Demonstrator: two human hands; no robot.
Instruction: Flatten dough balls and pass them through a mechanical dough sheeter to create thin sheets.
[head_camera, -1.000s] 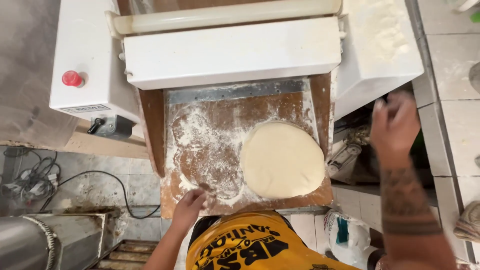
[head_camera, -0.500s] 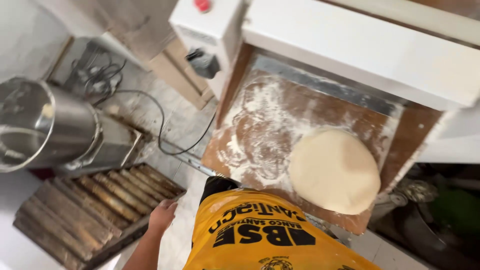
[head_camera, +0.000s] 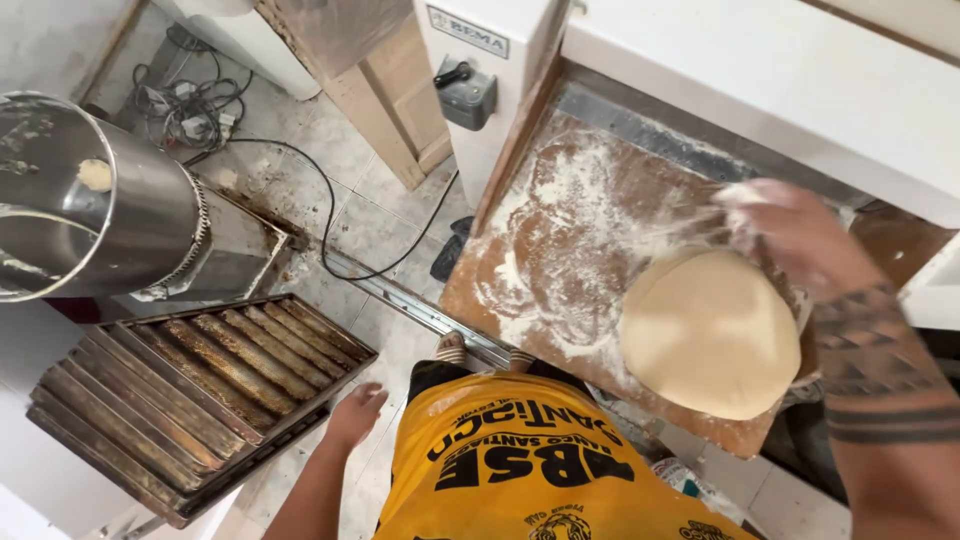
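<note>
On the floured wooden board (head_camera: 560, 250), the flat round dough (head_camera: 710, 335) lies near its right near edge and, judging by that, could slide off if the flour-dusted right hand (head_camera: 790, 235), fingers loosely spread at its far rim, drags it, while the left hand (head_camera: 352, 415) hangs open and empty beside the ridged baking tray (head_camera: 190, 390).

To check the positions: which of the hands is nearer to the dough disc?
Right. The right hand is at the dough disc, over its far edge; the left hand hangs beside the hip.
</note>
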